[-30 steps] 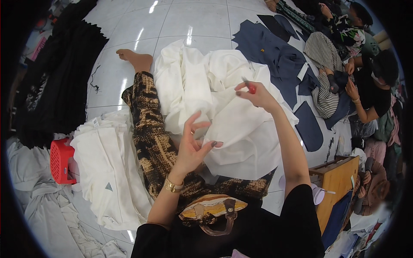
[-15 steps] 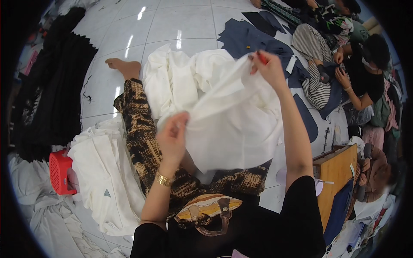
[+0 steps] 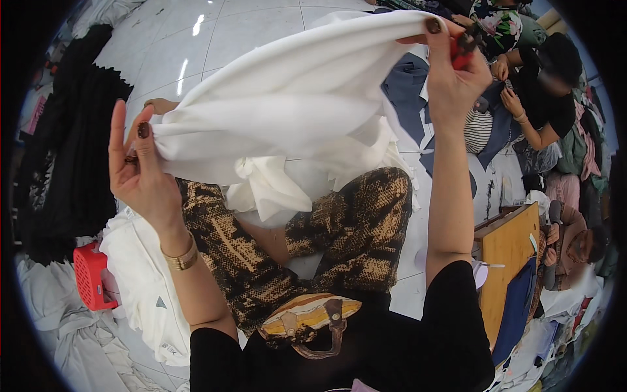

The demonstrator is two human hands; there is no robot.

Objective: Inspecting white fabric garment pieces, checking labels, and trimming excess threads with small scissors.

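A white cloth (image 3: 281,111) is stretched in the air above my lap, its kind of garment not clear. My left hand (image 3: 145,186) pinches one end between thumb and finger, the other fingers pointing up. Higher up on the right, my right hand (image 3: 454,98) grips the opposite edge. A small red thing (image 3: 461,57), perhaps the handle of a tool, is tucked in that same hand; most of it is hidden. Below the raised cloth, a crumpled white fabric (image 3: 268,189) lies between my legs. More white fabric lies beyond, partly covered.
Folded white garments (image 3: 140,281) lie to my left, beside a red plastic stool (image 3: 95,277). Black pleated fabric (image 3: 72,170) is heaped at the far left. On the right stand a wooden table (image 3: 509,255) and dark blue pieces (image 3: 408,91); a co-worker (image 3: 548,98) handles dark cloth there.
Both hands have risen and moved apart, the left one to the left, the right one up and rightward. The white cloth has lifted off my lap and is spread wide between them.
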